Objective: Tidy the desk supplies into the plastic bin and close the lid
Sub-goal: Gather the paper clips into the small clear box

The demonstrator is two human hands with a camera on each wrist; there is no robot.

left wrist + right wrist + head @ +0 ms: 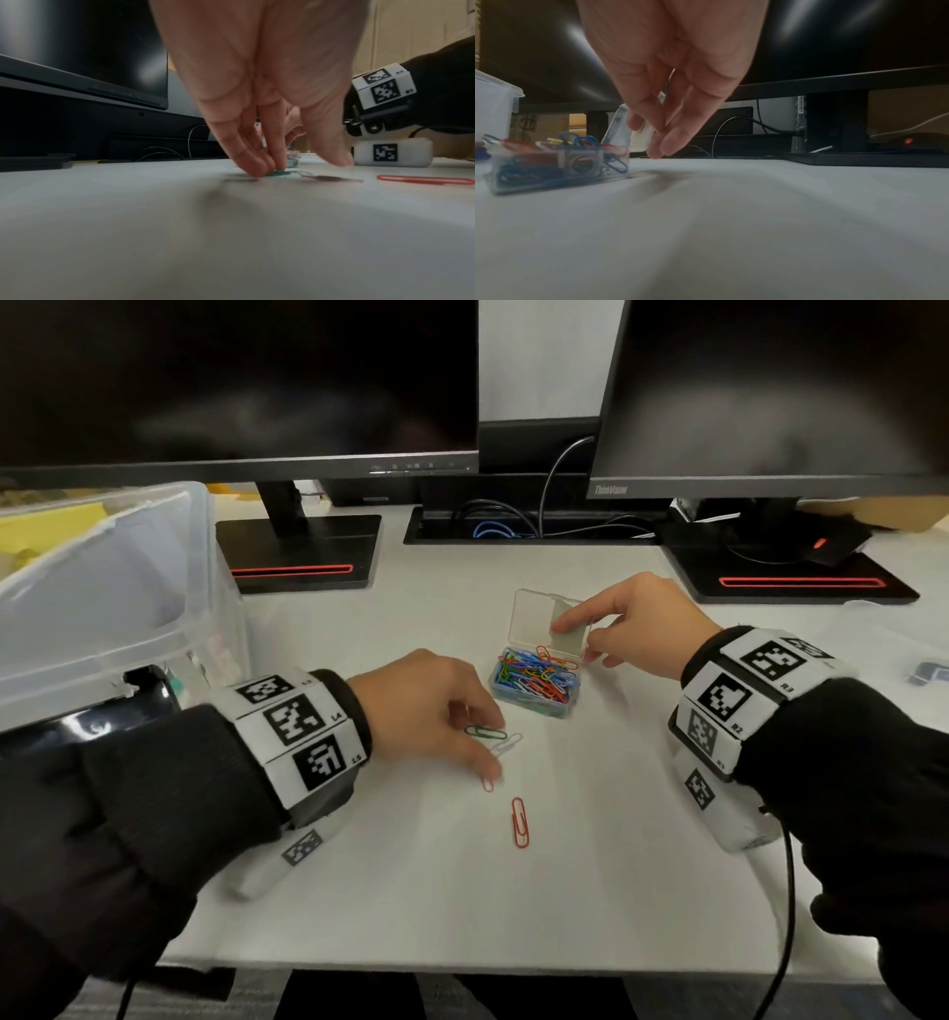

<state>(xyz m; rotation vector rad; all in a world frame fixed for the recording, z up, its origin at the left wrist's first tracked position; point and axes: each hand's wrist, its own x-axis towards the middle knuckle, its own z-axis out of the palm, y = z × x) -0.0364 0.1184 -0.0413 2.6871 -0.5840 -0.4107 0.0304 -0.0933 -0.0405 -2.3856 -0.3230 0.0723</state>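
Observation:
A small clear clip box (536,683) full of coloured paper clips sits mid-desk with its hinged lid (539,618) standing up. My right hand (572,636) pinches that lid's right edge between thumb and forefinger; in the right wrist view the right hand (654,140) holds the lid (618,125) above the clip box (559,164). My left hand (488,747) reaches down in front of the box, fingertips on a green clip (485,732), thumb apart near a pink clip (488,784). A white clip (507,743) and a red clip (519,821) lie loose. The left wrist view shows the green clip (281,173) under the fingertips (259,168).
A large clear plastic bin (102,588) stands open at the left with a black rounded object (149,698) at its near side. Two monitors on stands (303,546) (791,577) line the back, with a cable slot (513,526) between them and a mouse (842,541).

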